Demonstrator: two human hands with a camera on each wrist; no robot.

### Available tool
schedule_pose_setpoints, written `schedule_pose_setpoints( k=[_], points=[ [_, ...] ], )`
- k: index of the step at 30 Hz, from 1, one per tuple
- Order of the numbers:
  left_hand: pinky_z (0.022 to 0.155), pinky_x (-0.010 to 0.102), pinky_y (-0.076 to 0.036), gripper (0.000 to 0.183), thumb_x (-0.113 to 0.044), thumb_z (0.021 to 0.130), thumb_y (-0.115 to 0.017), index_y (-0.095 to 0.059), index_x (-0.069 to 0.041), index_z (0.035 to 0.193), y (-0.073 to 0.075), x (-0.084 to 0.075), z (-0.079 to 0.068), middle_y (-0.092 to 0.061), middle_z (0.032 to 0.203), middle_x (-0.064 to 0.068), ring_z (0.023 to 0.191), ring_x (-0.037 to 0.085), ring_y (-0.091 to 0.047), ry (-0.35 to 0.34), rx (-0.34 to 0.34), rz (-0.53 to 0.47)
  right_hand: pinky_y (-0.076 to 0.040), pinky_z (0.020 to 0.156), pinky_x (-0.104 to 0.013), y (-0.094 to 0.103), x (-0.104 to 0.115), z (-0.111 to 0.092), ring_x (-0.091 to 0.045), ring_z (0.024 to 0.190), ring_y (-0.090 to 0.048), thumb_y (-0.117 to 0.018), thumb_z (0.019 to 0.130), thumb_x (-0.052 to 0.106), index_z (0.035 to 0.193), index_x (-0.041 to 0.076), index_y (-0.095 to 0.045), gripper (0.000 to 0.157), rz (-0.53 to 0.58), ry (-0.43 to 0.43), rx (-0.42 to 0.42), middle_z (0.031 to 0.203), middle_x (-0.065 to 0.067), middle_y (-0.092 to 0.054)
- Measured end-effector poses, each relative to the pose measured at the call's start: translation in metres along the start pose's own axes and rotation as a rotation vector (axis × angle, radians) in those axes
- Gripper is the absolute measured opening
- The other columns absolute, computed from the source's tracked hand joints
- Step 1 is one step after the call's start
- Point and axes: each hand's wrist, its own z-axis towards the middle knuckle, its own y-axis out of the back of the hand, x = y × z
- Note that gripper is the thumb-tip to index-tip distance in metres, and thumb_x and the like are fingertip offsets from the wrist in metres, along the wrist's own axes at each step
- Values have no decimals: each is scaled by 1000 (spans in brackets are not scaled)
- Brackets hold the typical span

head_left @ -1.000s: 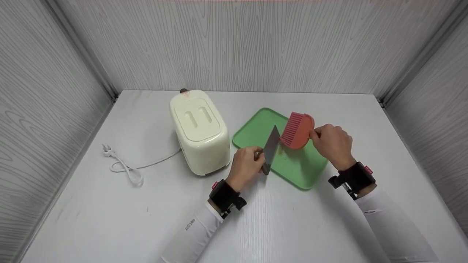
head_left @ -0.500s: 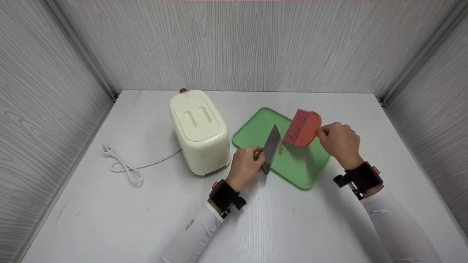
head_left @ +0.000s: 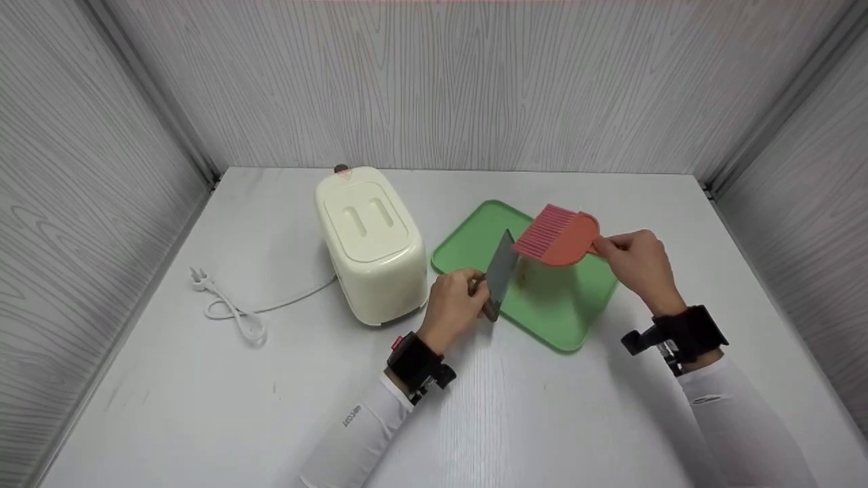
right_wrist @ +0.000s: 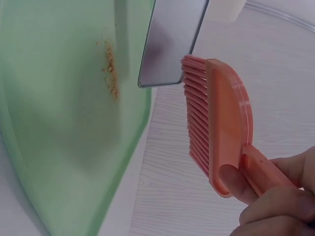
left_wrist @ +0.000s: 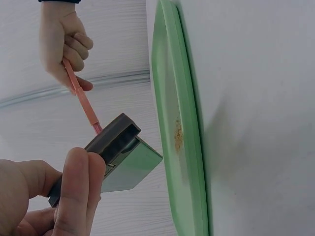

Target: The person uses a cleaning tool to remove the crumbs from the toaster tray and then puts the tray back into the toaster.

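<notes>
My left hand [head_left: 453,305] grips the dark handle end of a toaster's crumb tray [head_left: 502,271], a flat metal plate with a low rim, held tilted above a green serving tray [head_left: 566,325]. My right hand [head_left: 641,264] pinches the handle of an orange brush [right_wrist: 229,123] with pinkish-red bristles. In the head view the bristles overlap the crumb tray's edge; in the right wrist view their tips meet that edge or come very near it. A small line of brown crumbs [right_wrist: 111,71] lies on the green tray below.
A cream toaster [head_left: 390,278] with its lid on stands left of the green tray. Its white cord [head_left: 291,303] runs left to a plug [head_left: 199,279] on the white table. Grey wood-grain panels [head_left: 434,81] enclose the back and sides.
The brush first moved right and away from the crumb tray, then came back left to its edge. The crumb tray tilted slightly; the left hand otherwise stayed nearly in place.
</notes>
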Motion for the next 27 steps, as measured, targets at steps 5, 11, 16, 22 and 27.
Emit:
schedule_pose_setpoints(
  k=[5,11,16,22,27],
  points=[
    [56,19,-56,17,-5,96,-67,-76,3,108,0,1,0,-75,81,8,57,9,-65,-24,-21,50,-53,96,-38,-3,-6,-2,-25,111,-64,-61,104,42,114,-2,-77,48,157,-80,74,116,-22,-74],
    [55,19,-56,18,-5,95,-67,-75,3,109,0,1,0,-75,82,9,57,10,-65,-15,-17,41,-44,115,-51,-11,-9,-3,-24,121,-64,-62,104,42,118,-1,-76,48,256,-106,135,115,-17,-76],
    [52,18,-56,17,-4,95,-67,-75,4,109,0,1,0,-75,84,10,57,11,-66,-14,-15,24,-42,61,-22,-19,-10,-4,-1,63,-51,-62,102,46,112,1,-79,49,303,-130,160,72,7,-73],
    [52,19,-57,16,-4,96,-67,-75,3,108,0,0,0,-75,86,11,60,11,-67,-12,-16,21,-18,42,-19,-28,-14,-6,-5,46,-24,-65,101,45,110,4,-81,44,358,-145,213,51,15,-48],
    [52,19,-58,16,-3,96,-66,-75,3,108,0,0,0,-74,87,11,61,11,-66,7,0,-1,-18,41,-20,-34,-19,-8,-5,46,-23,-66,101,45,110,7,-82,42,360,-150,242,48,12,-44]
  ],
)
